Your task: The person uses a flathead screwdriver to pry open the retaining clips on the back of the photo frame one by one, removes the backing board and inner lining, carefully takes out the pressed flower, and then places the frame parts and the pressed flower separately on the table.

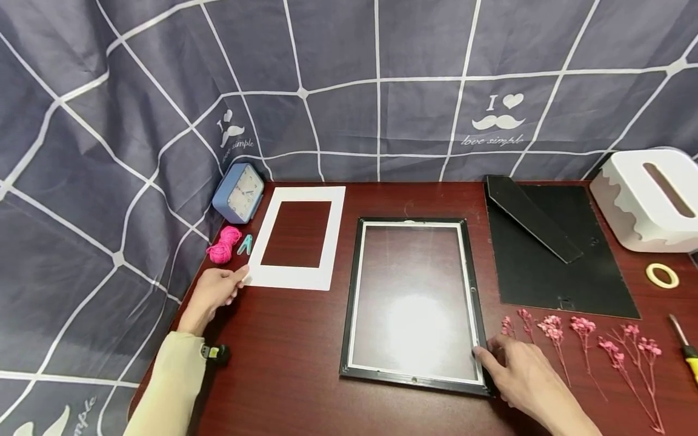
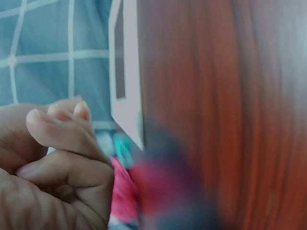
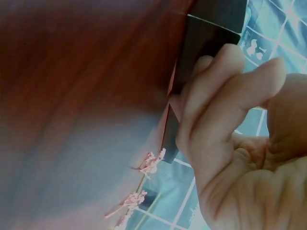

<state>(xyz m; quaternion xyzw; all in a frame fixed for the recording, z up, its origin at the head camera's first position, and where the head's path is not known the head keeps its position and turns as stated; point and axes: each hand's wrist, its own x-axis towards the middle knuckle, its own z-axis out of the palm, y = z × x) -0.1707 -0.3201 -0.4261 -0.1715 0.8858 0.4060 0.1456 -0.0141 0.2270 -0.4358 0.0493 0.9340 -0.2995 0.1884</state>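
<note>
A white picture mat (image 1: 283, 278) with a rectangular opening lies flat on the table. My left hand (image 1: 215, 287) is beside its near left corner, fingers bent and curled inward in the left wrist view, with the mat corner (image 2: 134, 127) showing apart from them. A black picture frame (image 1: 414, 381) with a clear pane (image 1: 411, 272) lies right of the mat, front side unclear. My right hand (image 1: 526, 372) grips its near right side, thumb over the inner edge and fingers along the outside. In the right wrist view those fingers (image 3: 230, 57) overlap the dark frame (image 3: 211, 33).
A blue clock (image 1: 239, 192), pink yarn (image 1: 223, 244) and a teal clip (image 1: 245, 244) stand at left. A black backing board (image 1: 523, 266) with a stand leg lies right, near pink dried flowers (image 1: 583, 327), a tape roll (image 1: 662, 275), a screwdriver (image 1: 688, 351) and a tissue box (image 1: 643, 206).
</note>
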